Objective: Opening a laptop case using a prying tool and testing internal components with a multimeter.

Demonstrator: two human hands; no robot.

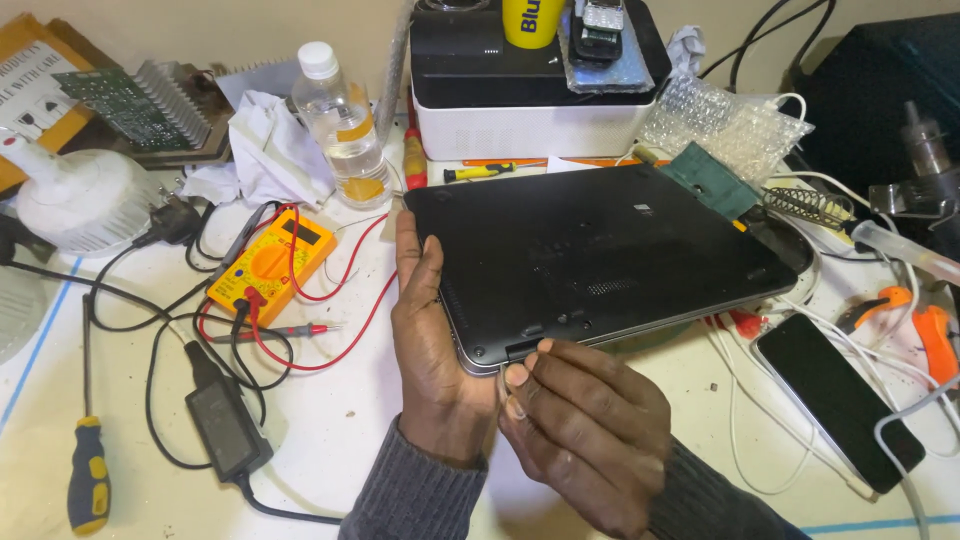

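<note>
A black laptop (600, 250) lies upside down on the white bench, its near left corner raised. My left hand (430, 340) grips its left edge, thumb on the underside and fingers wrapped beneath. At the near edge my right hand (585, 430) has its fingers pinched together against a small latch or tab on the laptop's rim; whether it holds a thin tool I cannot tell.
A yellow multimeter (270, 262) with red and black leads lies to the left. Nearby are a black power adapter (225, 425), a yellow-handled screwdriver (88, 475), a plastic bottle (342, 125), a white-and-black box (530, 85), and a phone (835, 395) with white cables on the right.
</note>
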